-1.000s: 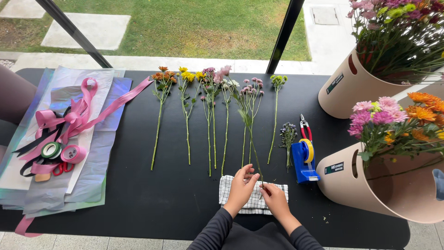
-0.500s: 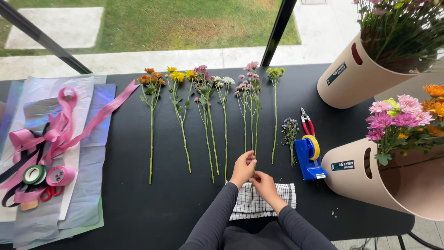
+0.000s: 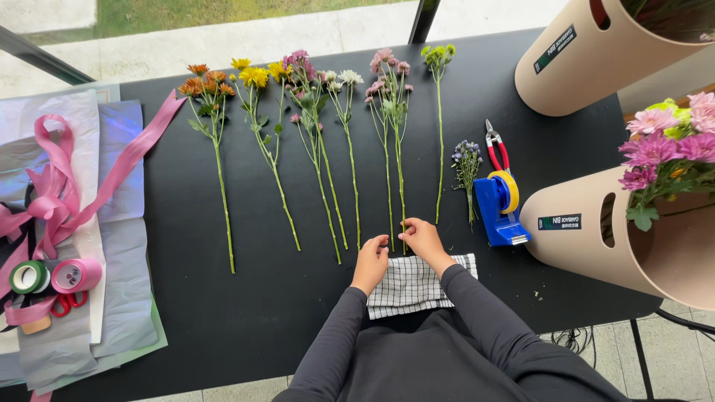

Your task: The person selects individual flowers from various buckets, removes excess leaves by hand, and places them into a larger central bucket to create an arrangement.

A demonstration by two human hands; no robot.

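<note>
A person in dark sleeves works at a black table laid with a row of cut flowers, both hands at the lower end of the pink-flowered stem near the middle of the row. The right hand pinches that stem's base between fingertips; the left hand rests loosely curled beside it, fingertips near the stem, though whether it grips anything cannot be told. Both hands sit just above a checked cloth at the table's near edge. The step appears to be sorting and tidying stems one by one. Any next move would call for a light, steady hold so the thin stem neither bends nor disturbs its neighbours. Blue tape dispenser and red-handled snips lie just to the right; pink ribbon and wrapping sheets sit well apart at the left.
</note>
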